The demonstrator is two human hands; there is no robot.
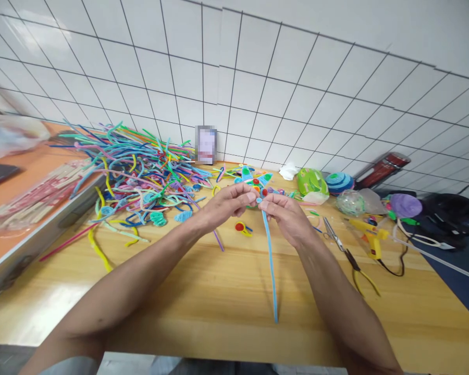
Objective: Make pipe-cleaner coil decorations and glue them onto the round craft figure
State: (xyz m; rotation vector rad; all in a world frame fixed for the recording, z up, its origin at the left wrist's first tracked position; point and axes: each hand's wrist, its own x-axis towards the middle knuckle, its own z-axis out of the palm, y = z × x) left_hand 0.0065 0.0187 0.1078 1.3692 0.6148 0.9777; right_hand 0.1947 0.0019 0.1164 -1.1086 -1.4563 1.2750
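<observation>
A long light-blue pipe cleaner [271, 265] hangs down from between my two hands, its upper end curled into a small coil. My left hand [234, 200] pinches that coiled end from the left. From the right, my right hand [283, 211] grips the stem just below the coil with thumb and forefinger. Right behind my fingertips lies a colourful pipe-cleaner piece [263, 179] with blue and green points and red and orange round spots, partly hidden by my hands. A small yellow loop with a red coil [240, 227] rests on the table below my left hand.
Many loose pipe cleaners [140, 161] are heaped at the left. A phone [206, 145] leans on the tiled wall. Pliers [359, 271], scissors [333, 233] and a yellow glue gun [371, 237] lie right, near a green ball-like object [311, 182] and a dark red flask [383, 169].
</observation>
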